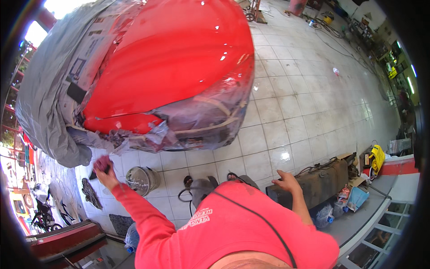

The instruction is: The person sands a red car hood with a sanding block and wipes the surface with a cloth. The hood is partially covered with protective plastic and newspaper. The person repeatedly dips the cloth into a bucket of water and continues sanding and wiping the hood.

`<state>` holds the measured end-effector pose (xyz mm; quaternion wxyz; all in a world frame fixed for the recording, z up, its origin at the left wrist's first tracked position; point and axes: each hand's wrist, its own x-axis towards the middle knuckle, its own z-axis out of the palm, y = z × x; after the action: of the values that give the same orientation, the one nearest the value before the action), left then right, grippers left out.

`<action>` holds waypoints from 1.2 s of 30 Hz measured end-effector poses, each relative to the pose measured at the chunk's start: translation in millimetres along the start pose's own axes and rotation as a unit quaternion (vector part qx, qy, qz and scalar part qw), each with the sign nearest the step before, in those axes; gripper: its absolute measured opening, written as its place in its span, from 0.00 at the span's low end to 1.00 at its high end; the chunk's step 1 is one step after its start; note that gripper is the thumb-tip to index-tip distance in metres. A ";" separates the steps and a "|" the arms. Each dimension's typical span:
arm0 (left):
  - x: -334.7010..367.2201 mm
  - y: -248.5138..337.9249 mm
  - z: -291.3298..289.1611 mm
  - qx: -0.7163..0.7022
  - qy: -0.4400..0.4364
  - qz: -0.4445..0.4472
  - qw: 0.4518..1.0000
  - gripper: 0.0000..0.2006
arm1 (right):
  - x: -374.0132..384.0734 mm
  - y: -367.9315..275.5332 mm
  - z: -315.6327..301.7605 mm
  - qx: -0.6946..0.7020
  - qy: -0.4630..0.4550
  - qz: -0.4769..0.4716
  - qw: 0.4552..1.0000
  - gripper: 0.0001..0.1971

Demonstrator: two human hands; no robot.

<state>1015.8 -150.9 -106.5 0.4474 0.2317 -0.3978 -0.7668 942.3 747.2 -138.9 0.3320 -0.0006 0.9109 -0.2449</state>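
Note:
My left hand (107, 177), at the end of a red sleeve, is closed around a crumpled purplish-red cloth (103, 162). It hangs over the floor just left of a bucket (152, 180) with pale splashes. My right hand (287, 183) is out to the right with its fingers spread and nothing in them, near a long dark tank-like part (309, 183). In front of me stands a car with a glossy red hood (179, 62). Clear film (197, 112) and tape wrap its front end, and a grey sheet (45, 89) drapes its left side.
White floor tiles (286, 116) run along the car's right side. A dark rag (92, 193) and a black mesh mat (121, 224) lie at lower left. Plastic bags (323, 216), a blue package (357, 198) and a yellow item (377, 158) are on the right. Hoses (327, 28) lie far back.

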 end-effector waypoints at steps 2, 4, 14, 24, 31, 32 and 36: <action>14.2 -19.8 108.6 -0.017 -0.021 0.028 0.999 0.12 | -19.9 29.1 -27.7 0.095 0.037 0.078 0.992 0.42; 49.2 -45.5 199.2 -0.045 -0.077 0.013 0.996 0.14 | -23.1 76.8 -50.0 0.196 0.082 0.110 0.971 0.43; 187.5 -220.0 499.6 0.388 -0.021 0.259 0.884 0.30 | 51.1 184.0 -184.6 0.243 0.237 0.112 0.934 0.38; 101.9 -439.6 600.8 0.750 0.140 0.196 0.615 0.49 | -98.3 313.2 26.9 0.503 0.094 0.595 0.620 0.26; 106.1 -400.8 651.4 0.815 0.163 0.273 0.485 0.48 | 73.1 278.4 -81.8 0.548 0.057 0.481 0.683 0.27; 102.7 -392.3 651.0 0.824 0.163 0.271 0.471 0.47 | 102.3 291.1 -110.0 0.539 0.053 0.458 0.705 0.27; 69.6 -383.5 661.0 0.772 0.167 0.389 0.474 0.34 | 226.8 366.9 -244.9 0.484 0.062 0.375 0.788 0.28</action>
<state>319.0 163.4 -39.0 0.3983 0.4286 -0.7958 0.1560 676.4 1142.2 -278.4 0.2979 0.5169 0.6204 -0.5091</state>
